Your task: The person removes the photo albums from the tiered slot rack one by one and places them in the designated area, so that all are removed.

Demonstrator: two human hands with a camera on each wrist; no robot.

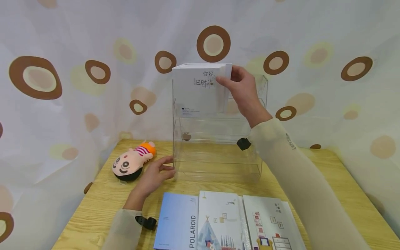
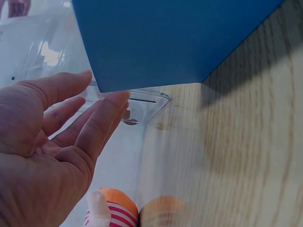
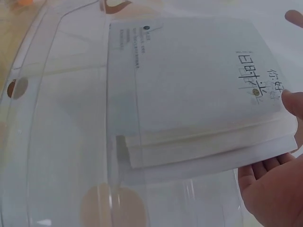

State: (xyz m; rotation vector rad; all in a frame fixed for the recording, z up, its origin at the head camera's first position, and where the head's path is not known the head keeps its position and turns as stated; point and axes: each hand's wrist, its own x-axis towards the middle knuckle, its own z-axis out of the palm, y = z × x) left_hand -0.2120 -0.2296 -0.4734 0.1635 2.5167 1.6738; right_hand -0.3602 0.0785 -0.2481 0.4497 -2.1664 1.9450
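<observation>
My right hand (image 1: 245, 92) pinches the upper right edge of a white photo album (image 1: 197, 90) with dark Chinese lettering. In the right wrist view the thumb lies on the album's cover (image 3: 189, 75) and the fingers are behind it. The album stands upright in the top tier of a clear acrylic rack (image 1: 215, 170), its lower part behind the transparent front. With fingers loosely extended, my left hand (image 1: 156, 177) is at the rack's lower left edge. The left wrist view has this hand (image 2: 61, 137) partly behind a blue box-like album (image 2: 175, 42).
In front of the rack lie a blue POLAROID album (image 1: 176, 222), a white one with a tent picture (image 1: 215, 208) and another with furniture drawings (image 1: 265, 215). A plush doll (image 1: 132, 161) lies left on the wooden table (image 1: 103, 208). Behind hangs a patterned curtain (image 1: 140, 34).
</observation>
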